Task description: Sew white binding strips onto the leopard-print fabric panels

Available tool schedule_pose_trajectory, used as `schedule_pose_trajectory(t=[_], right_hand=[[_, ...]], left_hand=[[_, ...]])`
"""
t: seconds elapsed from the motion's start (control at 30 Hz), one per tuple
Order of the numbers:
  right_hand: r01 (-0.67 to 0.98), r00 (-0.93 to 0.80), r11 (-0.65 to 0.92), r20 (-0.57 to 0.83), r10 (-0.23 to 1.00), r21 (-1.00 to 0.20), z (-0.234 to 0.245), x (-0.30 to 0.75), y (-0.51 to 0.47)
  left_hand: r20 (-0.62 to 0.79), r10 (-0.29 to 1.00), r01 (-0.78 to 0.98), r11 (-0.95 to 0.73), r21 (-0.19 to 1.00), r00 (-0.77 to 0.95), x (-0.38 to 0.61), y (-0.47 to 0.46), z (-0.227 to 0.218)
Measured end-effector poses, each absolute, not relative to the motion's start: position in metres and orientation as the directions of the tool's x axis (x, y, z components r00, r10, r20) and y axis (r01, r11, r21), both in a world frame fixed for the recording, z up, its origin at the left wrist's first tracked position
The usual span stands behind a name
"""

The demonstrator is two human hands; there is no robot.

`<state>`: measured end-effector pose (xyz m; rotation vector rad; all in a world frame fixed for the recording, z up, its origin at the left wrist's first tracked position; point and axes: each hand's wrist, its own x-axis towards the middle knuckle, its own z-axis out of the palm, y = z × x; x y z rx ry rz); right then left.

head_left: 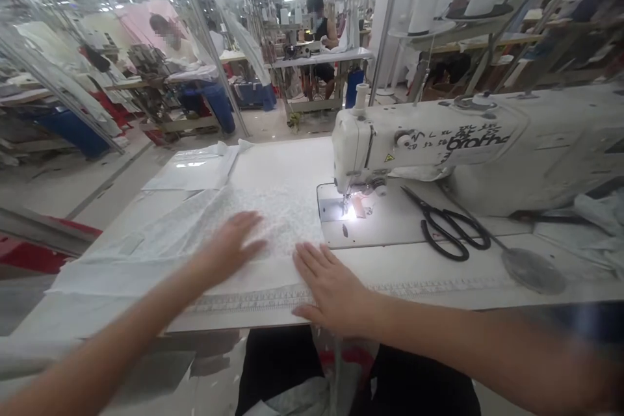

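A pale, faintly patterned cloth (273, 214) lies flat on the white table, left of the sewing machine's needle area. Over this cloth is my left hand (236, 244), slightly blurred, its fingers stretched out and thumb apart; whether it touches the fabric I cannot tell. My right hand (331, 286) lies palm down with fingers extended, its fingertips at the cloth's near right edge and its thumb by the printed ruler strip (253, 301). Neither hand grips anything. The white sewing machine (414, 136) stands to the right, its lamp lighting the needle plate (334, 209).
Black-handled scissors (446, 224) rest right of the needle. Beyond them are a round grey disc (533, 270) and crumpled cloth (580, 234). A clear plastic sheet (190, 168) lies at the table's far left. Other people sit at machines in the background.
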<state>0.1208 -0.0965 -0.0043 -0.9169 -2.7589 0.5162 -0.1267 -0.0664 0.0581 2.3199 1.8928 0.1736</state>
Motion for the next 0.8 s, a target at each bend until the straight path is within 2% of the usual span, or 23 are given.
schedule_pose_trajectory(t=[0.1, 0.3, 0.5, 0.67, 0.8], right_hand=[[0.515, -0.808, 0.781, 0.103, 0.580, -0.353, -0.006, 0.149, -0.114], [0.568, -0.769, 0.783, 0.178, 0.614, -0.253, -0.006, 0.206, -0.088], [0.625, -0.725, 0.762, 0.238, 0.647, -0.168, -0.006, 0.224, -0.041], [0.649, -0.678, 0.735, 0.289, 0.676, -0.197, -0.010, 0.229, -0.031], [0.649, -0.649, 0.723, 0.322, 0.689, -0.236, -0.010, 0.232, -0.033]], left_hand=[[-0.039, 0.924, 0.911, -0.369, 0.184, 0.382, -0.074, -0.060, 0.029], [0.050, 0.866, 0.852, -0.499, 0.158, 0.497, -0.005, -0.015, -0.004], [0.126, 0.844, 0.834, -0.535, 0.139, 0.521, 0.015, 0.032, -0.003], [0.131, 0.847, 0.836, -0.530, 0.141, 0.515, 0.024, 0.046, -0.002], [0.227, 0.840, 0.814, -0.537, 0.219, 0.493, 0.023, 0.036, -0.001]])
